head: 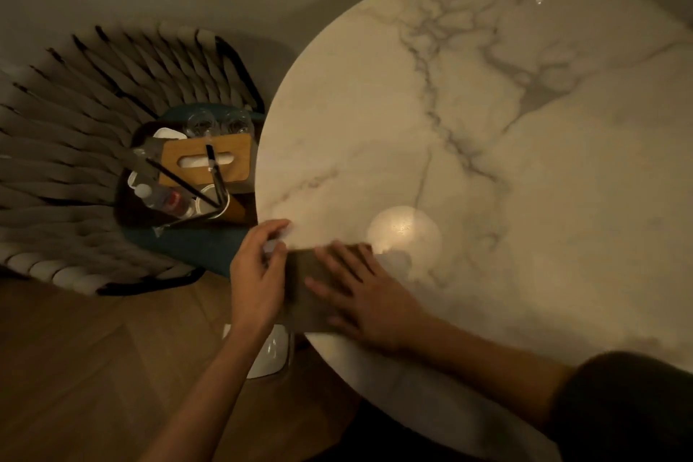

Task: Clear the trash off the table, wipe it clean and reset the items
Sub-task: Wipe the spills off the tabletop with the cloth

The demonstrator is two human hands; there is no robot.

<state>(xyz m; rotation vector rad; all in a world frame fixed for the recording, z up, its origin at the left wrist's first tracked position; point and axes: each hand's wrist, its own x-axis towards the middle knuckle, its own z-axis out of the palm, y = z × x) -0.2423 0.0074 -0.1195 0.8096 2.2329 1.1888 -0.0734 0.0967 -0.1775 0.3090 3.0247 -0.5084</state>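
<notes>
Directly beneath the right fingers (339, 259) lies cloth (299, 271).

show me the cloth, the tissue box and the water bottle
cloth (302, 308): head view, left edge of its dark fabric
tissue box (240, 161): head view, wooden lid right of the slot
water bottle (165, 199): head view, clear body beside the red label

table (487, 180): round white marble | cloth (300, 266): brown, flat, near-left edge
</notes>
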